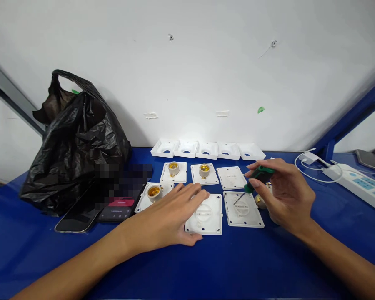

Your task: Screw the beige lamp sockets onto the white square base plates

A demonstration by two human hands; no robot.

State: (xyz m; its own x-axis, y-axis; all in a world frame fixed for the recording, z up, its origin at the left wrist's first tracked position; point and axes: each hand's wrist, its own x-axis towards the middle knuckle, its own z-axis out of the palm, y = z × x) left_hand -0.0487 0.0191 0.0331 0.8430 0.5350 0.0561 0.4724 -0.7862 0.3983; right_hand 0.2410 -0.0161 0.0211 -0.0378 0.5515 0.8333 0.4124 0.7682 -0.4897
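Observation:
My left hand [171, 212] grips a white square base plate [211, 225] at its left side, fingers over the top edge and thumb at the bottom edge. In my right hand [287, 196] is a screwdriver [262, 174] with a green handle. Its thin shaft slants down to the left over another white plate [243, 218], and I cannot tell whether the tip touches. A round lamp socket [260, 203] shows partly beneath my right hand. Further back lie a bare plate [231, 178] and two plates bearing lamp sockets [173, 168] with brass-coloured insides. One more socket [154, 192] sits on a plate beyond my left wrist.
White box-shaped covers [207, 151] with round holes line the wall. On the left stand a black plastic bag [81, 141] and two phones, one a lit phone [117, 208]. A power strip [359, 181] with a white cable lies at the right on the blue table [225, 266].

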